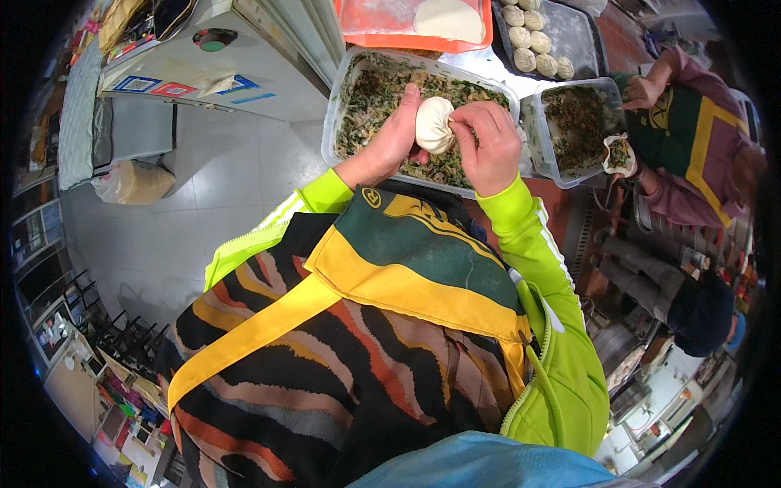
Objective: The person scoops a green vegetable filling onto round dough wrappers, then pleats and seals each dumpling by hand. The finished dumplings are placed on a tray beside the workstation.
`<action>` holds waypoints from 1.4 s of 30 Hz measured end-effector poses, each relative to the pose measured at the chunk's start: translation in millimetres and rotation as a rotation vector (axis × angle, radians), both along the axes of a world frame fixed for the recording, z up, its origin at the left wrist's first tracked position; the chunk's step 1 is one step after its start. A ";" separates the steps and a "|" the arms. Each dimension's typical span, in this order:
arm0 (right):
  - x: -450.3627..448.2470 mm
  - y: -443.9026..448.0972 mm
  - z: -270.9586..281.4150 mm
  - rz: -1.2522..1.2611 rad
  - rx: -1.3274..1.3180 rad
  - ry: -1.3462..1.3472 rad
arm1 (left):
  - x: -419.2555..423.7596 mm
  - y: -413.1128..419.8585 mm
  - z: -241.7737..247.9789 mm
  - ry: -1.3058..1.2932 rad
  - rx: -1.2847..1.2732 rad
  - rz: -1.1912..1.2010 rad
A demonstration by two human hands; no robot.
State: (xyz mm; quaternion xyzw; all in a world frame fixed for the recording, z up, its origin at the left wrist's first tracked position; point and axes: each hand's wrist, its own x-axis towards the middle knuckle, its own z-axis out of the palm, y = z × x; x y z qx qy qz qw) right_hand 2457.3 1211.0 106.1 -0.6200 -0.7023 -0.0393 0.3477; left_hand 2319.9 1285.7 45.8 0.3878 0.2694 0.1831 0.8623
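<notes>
A pleated, round dough bun (434, 125) rests against my left hand (396, 131), whose thumb points up along its side. The fingertips of my right hand (491, 143) pinch the gathered dough at the bun's right edge. Under both hands lies a clear plastic tub (329, 131) of chopped green vegetable filling (366, 91). Beyond it, a flat round dough wrapper (450, 20) lies on a red tray (366, 27). Several pleated buns (540, 43) stand in rows on a dark, floured tray (576, 36) at the upper right. My left fingers are partly hidden behind the bun.
On the right, a co-worker's hand (642, 93) is beside a second tub (543, 143) of filling; their other hand holds an open, filled wrapper (619, 155). Another person (695, 305) is farther right. A white cabinet (268, 79) stands at the left, with a plastic bag (134, 182) on the floor.
</notes>
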 end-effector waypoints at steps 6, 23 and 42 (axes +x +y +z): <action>4.4 -0.8 -6.5 0.003 -0.046 -0.007 | -0.6 0.4 4.0 -0.012 -0.072 -0.019; -2.6 3.2 1.6 0.014 -0.129 0.153 | -6.2 10.1 -3.0 -0.128 -0.128 -0.099; -8.3 -1.8 -3.0 -0.072 -0.166 0.400 | -1.9 8.0 -0.1 -0.193 -0.190 -0.012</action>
